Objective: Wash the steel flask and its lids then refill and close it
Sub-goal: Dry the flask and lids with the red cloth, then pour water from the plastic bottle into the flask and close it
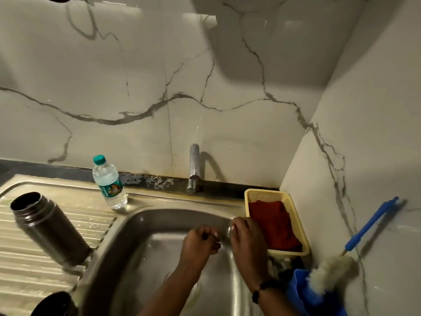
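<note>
Over the steel sink basin (145, 242), the left hand (200, 244) and right hand (247, 238) meet; the open dark steel flask (49, 226) stands on the ribbed drainboard (25, 267).

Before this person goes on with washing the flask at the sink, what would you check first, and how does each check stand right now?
1. Dark steel flask open, lid off: ok, it stands uncapped on the ribbed draining board.
2. Both hands over the steel sink basin: ok, left hand and right hand are close together there.
3. What the hands hold: cannot tell, blurred.
4. Water running from the chrome tap: cannot tell.
5. Blue-handled bottle brush within reach: ok, it leans at the right wall.
6. Clear plastic water bottle ready for refilling: ok, capped, upright beside the basin.
</note>
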`<state>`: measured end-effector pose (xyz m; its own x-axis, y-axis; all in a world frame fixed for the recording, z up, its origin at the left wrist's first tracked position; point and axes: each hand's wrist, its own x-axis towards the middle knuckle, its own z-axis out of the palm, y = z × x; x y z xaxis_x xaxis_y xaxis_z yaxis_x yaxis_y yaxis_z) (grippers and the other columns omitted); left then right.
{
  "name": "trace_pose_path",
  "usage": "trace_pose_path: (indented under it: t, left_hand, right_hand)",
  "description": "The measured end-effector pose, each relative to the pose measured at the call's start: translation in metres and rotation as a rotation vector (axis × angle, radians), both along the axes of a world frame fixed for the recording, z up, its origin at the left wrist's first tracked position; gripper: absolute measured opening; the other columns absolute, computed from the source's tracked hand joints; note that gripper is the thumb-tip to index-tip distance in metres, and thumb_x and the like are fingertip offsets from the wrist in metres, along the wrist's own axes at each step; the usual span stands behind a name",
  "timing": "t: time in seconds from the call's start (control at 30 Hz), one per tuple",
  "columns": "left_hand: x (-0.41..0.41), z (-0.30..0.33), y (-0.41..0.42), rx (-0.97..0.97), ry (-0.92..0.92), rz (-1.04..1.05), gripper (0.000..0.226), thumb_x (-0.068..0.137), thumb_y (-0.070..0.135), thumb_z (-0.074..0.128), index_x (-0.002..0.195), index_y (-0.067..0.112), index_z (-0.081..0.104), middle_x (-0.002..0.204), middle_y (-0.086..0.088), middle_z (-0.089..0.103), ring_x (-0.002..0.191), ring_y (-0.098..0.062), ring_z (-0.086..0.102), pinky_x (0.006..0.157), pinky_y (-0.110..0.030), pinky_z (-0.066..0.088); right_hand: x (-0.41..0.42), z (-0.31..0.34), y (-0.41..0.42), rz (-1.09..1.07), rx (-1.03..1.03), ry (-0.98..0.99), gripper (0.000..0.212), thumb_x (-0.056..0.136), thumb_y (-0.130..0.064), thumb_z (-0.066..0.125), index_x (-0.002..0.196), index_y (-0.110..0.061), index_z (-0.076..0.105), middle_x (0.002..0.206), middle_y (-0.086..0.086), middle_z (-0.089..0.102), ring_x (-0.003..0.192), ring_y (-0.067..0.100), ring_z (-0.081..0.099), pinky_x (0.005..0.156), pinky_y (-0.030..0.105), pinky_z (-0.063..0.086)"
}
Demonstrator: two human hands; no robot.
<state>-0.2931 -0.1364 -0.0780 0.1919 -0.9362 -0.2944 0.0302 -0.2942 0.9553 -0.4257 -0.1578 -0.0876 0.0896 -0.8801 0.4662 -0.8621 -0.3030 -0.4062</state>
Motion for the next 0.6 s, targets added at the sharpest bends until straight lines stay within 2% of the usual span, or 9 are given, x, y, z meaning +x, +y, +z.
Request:
trace_pose_path:
  t: [0.07,0.17,0.23,0.33,0.37,0.47,0.6]
  left_hand:
    - [0.014,0.001,0.011,-0.022,-0.013,0.055,0.012,0.097,-0.002,0.055,0.093,-0.003,0.066,0.084,-0.015,0.072,0.067,-0.017,0.068,0.064,-0.025,0.057]
    - [0.032,0.001,0.026,-0.051,-0.055,0.169,0.008,0.097,0.006,0.059,0.098,0.008,0.066,0.092,-0.01,0.072,0.078,-0.019,0.07,0.074,-0.033,0.06]
    - [0.048,0.007,0.03,-0.104,-0.232,0.298,0.007,0.095,0.016,0.065,0.101,0.019,0.063,0.095,-0.001,0.069,0.088,-0.019,0.068,0.079,-0.036,0.058]
    - [0.083,0.037,0.025,-0.296,-0.449,0.459,0.027,0.093,0.014,0.067,0.118,0.018,0.058,0.11,0.003,0.062,0.097,-0.015,0.062,0.075,-0.019,0.047]
    - [0.097,0.051,0.02,-0.343,-0.504,0.49,0.033,0.092,0.012,0.067,0.123,0.016,0.055,0.116,0.0,0.06,0.101,-0.015,0.06,0.078,-0.02,0.048]
    - [0.142,0.085,-0.005,-0.379,-0.684,0.547,0.042,0.091,0.009,0.067,0.13,0.012,0.052,0.128,-0.01,0.056,0.115,-0.024,0.056,0.095,-0.039,0.052]
    - [0.196,0.114,-0.036,-0.255,-0.911,0.519,0.049,0.093,0.01,0.065,0.139,0.011,0.047,0.138,-0.016,0.049,0.125,-0.032,0.047,0.102,-0.042,0.044]
  right_hand:
    - [0.009,-0.008,0.012,0.047,0.046,-0.077,0.015,0.084,-0.009,0.071,0.095,-0.019,0.067,0.093,-0.002,0.065,0.083,0.015,0.061,0.069,0.022,0.047]
    - [0.026,-0.013,0.025,0.122,0.243,-0.232,0.016,0.093,-0.019,0.063,0.107,-0.024,0.065,0.106,-0.007,0.064,0.097,0.01,0.06,0.079,0.017,0.045]
    - [0.039,-0.01,0.026,0.215,0.355,-0.287,0.026,0.095,-0.025,0.061,0.12,-0.027,0.06,0.117,-0.01,0.061,0.107,0.006,0.058,0.088,0.017,0.046]
    - [0.068,0.005,0.021,0.358,0.479,-0.293,0.048,0.094,-0.036,0.063,0.138,-0.028,0.047,0.135,-0.014,0.049,0.121,0.002,0.048,0.102,0.022,0.044]
    - [0.08,0.011,0.018,0.408,0.506,-0.292,0.055,0.093,-0.039,0.063,0.142,-0.028,0.042,0.139,-0.013,0.045,0.126,0.003,0.045,0.105,0.024,0.042]
    - [0.119,0.028,0.005,0.5,0.582,-0.318,0.071,0.088,-0.043,0.069,0.148,-0.027,0.035,0.148,-0.008,0.041,0.133,0.009,0.042,0.108,0.03,0.041]
    - [0.175,0.042,-0.018,0.515,0.612,-0.271,0.087,0.082,-0.05,0.072,0.152,-0.027,0.025,0.156,-0.002,0.035,0.139,0.017,0.038,0.113,0.038,0.037]
